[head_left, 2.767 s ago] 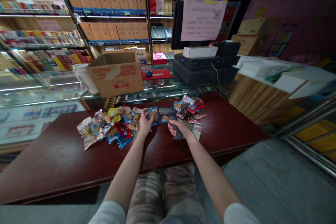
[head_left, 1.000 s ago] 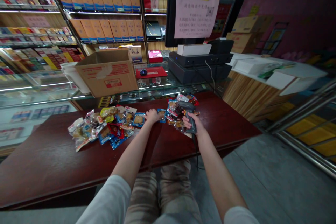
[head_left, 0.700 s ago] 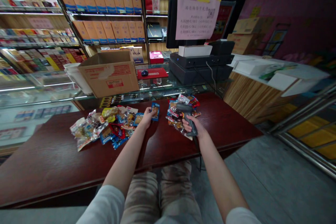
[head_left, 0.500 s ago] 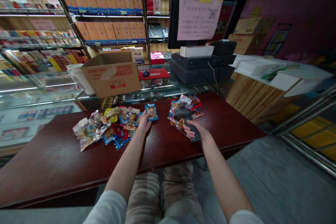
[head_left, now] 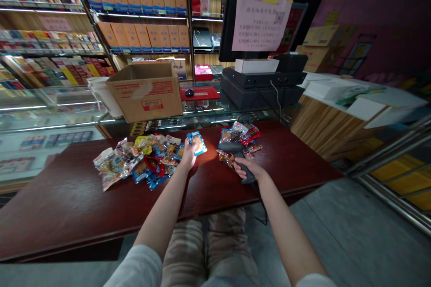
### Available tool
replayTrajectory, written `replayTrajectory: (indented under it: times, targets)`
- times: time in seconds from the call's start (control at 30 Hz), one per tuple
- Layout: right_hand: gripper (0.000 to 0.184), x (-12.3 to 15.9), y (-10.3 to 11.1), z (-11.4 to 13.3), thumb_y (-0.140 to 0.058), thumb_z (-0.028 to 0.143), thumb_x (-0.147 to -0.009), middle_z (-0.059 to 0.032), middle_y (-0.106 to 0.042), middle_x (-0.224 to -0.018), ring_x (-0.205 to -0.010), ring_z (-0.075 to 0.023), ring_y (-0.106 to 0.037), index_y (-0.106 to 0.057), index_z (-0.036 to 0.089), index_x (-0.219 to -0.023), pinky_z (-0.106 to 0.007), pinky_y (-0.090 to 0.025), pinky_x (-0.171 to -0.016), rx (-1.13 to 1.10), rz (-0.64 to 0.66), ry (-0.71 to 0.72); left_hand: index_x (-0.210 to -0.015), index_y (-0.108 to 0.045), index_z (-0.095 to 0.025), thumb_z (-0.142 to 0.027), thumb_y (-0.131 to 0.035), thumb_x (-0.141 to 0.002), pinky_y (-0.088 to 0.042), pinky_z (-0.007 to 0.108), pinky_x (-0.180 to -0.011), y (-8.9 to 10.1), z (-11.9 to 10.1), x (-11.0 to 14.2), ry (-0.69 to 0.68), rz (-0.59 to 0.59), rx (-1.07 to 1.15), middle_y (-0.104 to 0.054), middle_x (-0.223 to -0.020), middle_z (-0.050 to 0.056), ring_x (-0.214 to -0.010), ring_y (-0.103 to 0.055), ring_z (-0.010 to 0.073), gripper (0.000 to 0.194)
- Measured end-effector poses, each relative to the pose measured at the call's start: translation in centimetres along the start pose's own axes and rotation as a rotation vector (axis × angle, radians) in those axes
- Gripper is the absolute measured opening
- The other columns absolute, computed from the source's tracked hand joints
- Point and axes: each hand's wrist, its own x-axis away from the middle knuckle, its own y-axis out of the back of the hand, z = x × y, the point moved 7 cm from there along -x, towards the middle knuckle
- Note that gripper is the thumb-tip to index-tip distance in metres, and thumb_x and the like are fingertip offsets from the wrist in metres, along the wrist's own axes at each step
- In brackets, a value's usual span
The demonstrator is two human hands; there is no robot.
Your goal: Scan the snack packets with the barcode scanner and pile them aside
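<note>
My left hand [head_left: 189, 154] is closed on a small blue snack packet [head_left: 197, 142], held just above the dark red table [head_left: 202, 184]. A bright light falls on the packet and my fingers. My right hand [head_left: 249, 168] grips the handle of a grey barcode scanner [head_left: 232, 148], whose head points left toward the packet. Left of my left hand lies a heap of mixed snack packets [head_left: 144, 161], clear, yellow, red and blue. Behind the scanner sits a smaller pile of snack packets [head_left: 247, 132], which the scanner partly hides.
Beyond the table, an open cardboard box [head_left: 146, 98] stands on a glass counter [head_left: 205, 116]. A mouse [head_left: 189, 92] rests on a red mat. A black cash register [head_left: 261, 89] and a monitor with a paper sign [head_left: 259, 24] are behind. The scanner's cable [head_left: 261, 202] hangs over the table's front edge.
The scanner's light has come on and shines on the packet in my left hand. That packet has shifted slightly right and tilted. The scanner has turned a little toward it.
</note>
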Motion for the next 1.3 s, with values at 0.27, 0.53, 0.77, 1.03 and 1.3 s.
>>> replayTrajectory:
  times: [0.27, 0.53, 0.77, 1.03, 1.3]
  targets:
    - [0.035, -0.3, 0.4, 0.2, -0.071, 0.04, -0.075, 0.0092, -0.048, -0.055, -0.033, -0.0037, -0.033, -0.052, 0.019, -0.095, -0.017, -0.026, -0.03, -0.049, -0.026, 0.031, -0.113, -0.055, -0.02, -0.03, -0.056, -0.08, -0.052, 0.04, -0.089, -0.9, -4.0, 1.5, -0.254, -0.082, -0.51, -0.069, -0.106, 0.01, -0.097, -0.068, 0.0232, 0.035]
    - [0.03, 0.0, 3.1, 2.5, -0.068, 0.039, -0.075, 0.009, -0.045, -0.055, -0.035, -0.0039, -0.029, -0.052, 0.021, -0.092, -0.016, -0.026, -0.03, -0.246, -0.178, 0.244, -0.142, -0.043, -0.007, -0.022, -0.042, -0.088, -0.048, 0.046, -0.087, 0.2, -10.5, 2.6, -0.089, -0.246, -1.713, -0.068, -0.108, 0.025, -0.101, -0.066, 0.036, 0.056]
    - [0.037, 0.8, 5.1, 3.9, -0.064, 0.044, -0.08, 0.0065, -0.037, -0.052, -0.037, -0.0052, -0.031, -0.037, 0.023, -0.067, -0.018, -0.032, -0.033, -0.284, -0.285, 0.387, -0.106, -0.062, -0.009, -0.03, -0.061, -0.078, -0.039, 0.061, -0.094, 2.3, -14.4, 2.9, -0.304, -0.378, -1.817, -0.058, -0.118, 0.031, -0.119, -0.05, 0.0481, 0.035]
    - [0.039, 0.3, 5.8, 3.7, -0.066, 0.047, -0.077, 0.0058, -0.04, -0.049, -0.037, -0.0066, -0.036, -0.037, 0.023, -0.066, -0.021, -0.035, -0.035, -0.256, -0.365, 0.429, -0.072, -0.063, -0.023, -0.042, -0.082, -0.06, -0.041, 0.04, -0.1, -5.7, -4.0, 3.8, -0.289, 0.21, -1.049, -0.062, -0.078, 0.008, -0.091, -0.061, 0.0303, 0.03]
    - [0.037, 0.5, 6.1, 3.5, -0.071, 0.041, -0.072, 0.0059, -0.045, -0.052, -0.037, -0.0057, -0.036, -0.039, 0.023, -0.067, -0.021, -0.035, -0.034, -0.32, -0.429, 0.435, -0.062, -0.047, -0.023, -0.038, -0.085, -0.055, -0.046, 0.04, -0.087, -8.2, 2.4, 4.2, -0.196, 0.238, -1.324, -0.059, -0.073, 0.007, -0.089, -0.063, 0.0313, 0.041]
